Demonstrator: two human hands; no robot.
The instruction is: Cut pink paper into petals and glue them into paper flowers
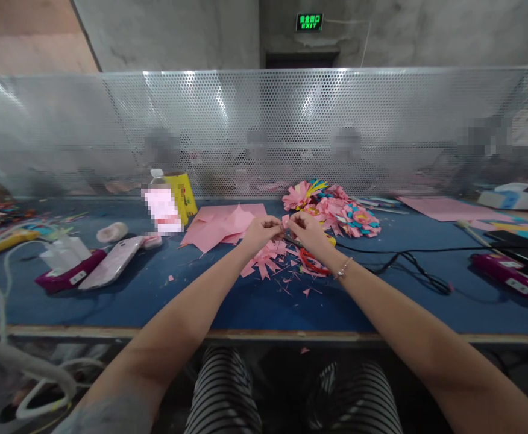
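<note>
A small piece of pink paper [286, 221] is pinched between my two hands, just above the table. My left hand [264, 231] has its fingers closed on the paper's left side. From the other side my right hand [307, 229] grips it, a bracelet on that wrist. Below them lie cut pink paper strips [266, 260] and many small scraps. Red-handled scissors [313, 263] rest partly under my right hand. Behind the hands stands a heap of pink, blue and yellow paper flowers [336, 211]. Pink paper sheets [221, 224] lie to the left.
A bottle [162, 208] and a yellow packet [185, 196] stand at the back left. A phone [113, 262] leans on a purple power strip [72, 271]. Black cable [395, 265] and another purple strip [512, 277] lie right. A perforated metal screen [228, 132] borders the blue table [155, 307].
</note>
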